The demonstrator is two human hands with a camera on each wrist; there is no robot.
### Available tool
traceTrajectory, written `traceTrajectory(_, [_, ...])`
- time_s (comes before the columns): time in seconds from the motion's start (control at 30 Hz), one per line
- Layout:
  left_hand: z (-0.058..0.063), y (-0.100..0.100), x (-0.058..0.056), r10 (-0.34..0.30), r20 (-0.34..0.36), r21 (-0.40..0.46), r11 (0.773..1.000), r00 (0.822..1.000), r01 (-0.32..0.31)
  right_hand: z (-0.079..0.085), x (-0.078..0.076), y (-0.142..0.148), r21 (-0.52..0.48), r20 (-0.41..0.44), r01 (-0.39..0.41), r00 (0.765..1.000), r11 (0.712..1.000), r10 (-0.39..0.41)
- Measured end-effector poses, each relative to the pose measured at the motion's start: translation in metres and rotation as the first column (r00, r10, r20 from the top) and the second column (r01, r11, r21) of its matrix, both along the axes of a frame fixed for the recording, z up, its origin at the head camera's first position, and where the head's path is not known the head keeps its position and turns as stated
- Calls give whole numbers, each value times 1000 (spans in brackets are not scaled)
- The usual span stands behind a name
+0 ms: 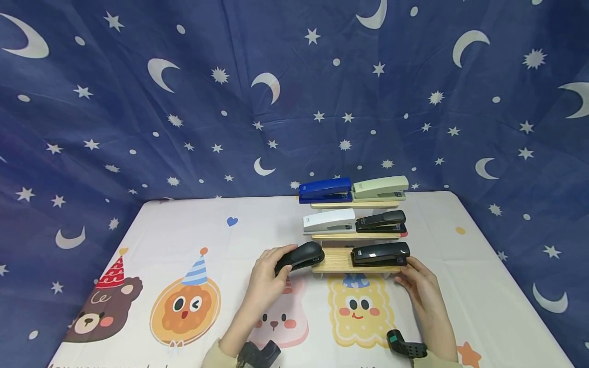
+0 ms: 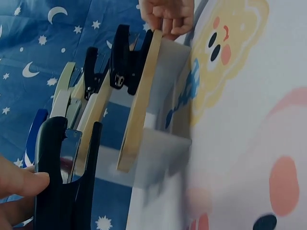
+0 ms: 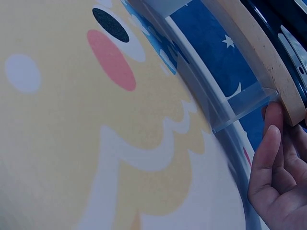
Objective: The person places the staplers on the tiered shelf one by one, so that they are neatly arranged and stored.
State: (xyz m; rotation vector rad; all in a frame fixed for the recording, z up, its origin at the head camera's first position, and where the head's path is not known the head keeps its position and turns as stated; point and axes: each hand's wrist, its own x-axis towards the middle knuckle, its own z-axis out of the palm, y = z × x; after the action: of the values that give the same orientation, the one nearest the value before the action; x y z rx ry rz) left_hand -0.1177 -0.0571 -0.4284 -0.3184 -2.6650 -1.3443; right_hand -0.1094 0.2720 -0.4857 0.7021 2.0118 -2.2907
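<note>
My left hand grips a black stapler with a rounded top, its front end just over the left end of the lowest wooden shelf. In the left wrist view, the thumb presses on the side of this stapler, whose arms stand apart. Another black stapler sits on the right part of that shelf. My right hand holds the shelf's right front corner, beside that stapler. Up close, the right fingers touch the wooden board and its clear support.
The middle tier bears a white stapler and a black stapler. On the top tier are a blue stapler and a pale green stapler. A cartoon-printed cloth covers the table; a starry curtain hangs behind.
</note>
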Motion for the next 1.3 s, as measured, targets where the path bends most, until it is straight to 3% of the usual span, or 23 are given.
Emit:
traceTrajectory(0.23, [2, 15, -5, -47, -49, -6, 999, 998, 47, -1, 0, 0, -18, -8, -2, 1000, 1000, 1])
traceTrajectory(0.5, [1, 27, -11, -112, -18, -26, 993, 994, 112, -3, -1, 0, -20, -7, 9, 1000, 1000, -9])
traceTrajectory(0.73, [0, 33, -17, -157, -40, -66, 986, 987, 154, -2, 0, 0, -14, -13, 2, 1000, 1000, -2])
traceTrajectory(1.07, [0, 41, -23, -207, -9, -107, 973, 978, 205, -2, 0, 1, -3, 1, -8, 1000, 1000, 8])
traceTrajectory(1.3, [-2, 46, -25, -200, 32, -92, 975, 979, 202, -1, 1, 2, -28, -18, -8, 1000, 1000, 7])
